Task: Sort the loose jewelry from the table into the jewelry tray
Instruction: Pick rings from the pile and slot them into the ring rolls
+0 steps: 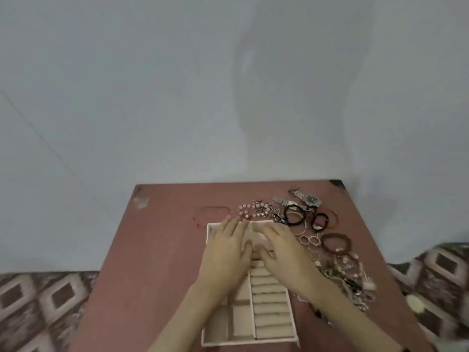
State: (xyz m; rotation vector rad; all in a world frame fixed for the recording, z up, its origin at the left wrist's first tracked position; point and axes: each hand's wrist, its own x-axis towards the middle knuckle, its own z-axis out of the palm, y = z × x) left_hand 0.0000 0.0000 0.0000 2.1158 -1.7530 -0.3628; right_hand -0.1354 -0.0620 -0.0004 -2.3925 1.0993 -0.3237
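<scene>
The left hand (228, 246) and right hand (281, 250) lie flat with straight fingers, seemingly holding nothing, over the far end of the jewelry tray (248, 342) on the table (157, 262), hiding its far compartments, while a watch (311, 199), dark bracelets (294, 214) and pink beads (250, 208) crowd just beyond it.

Both hands, left (228, 246) and right (281, 250), lie flat over the jewelry tray (266, 340) beside loose jewelry (330, 240).
</scene>
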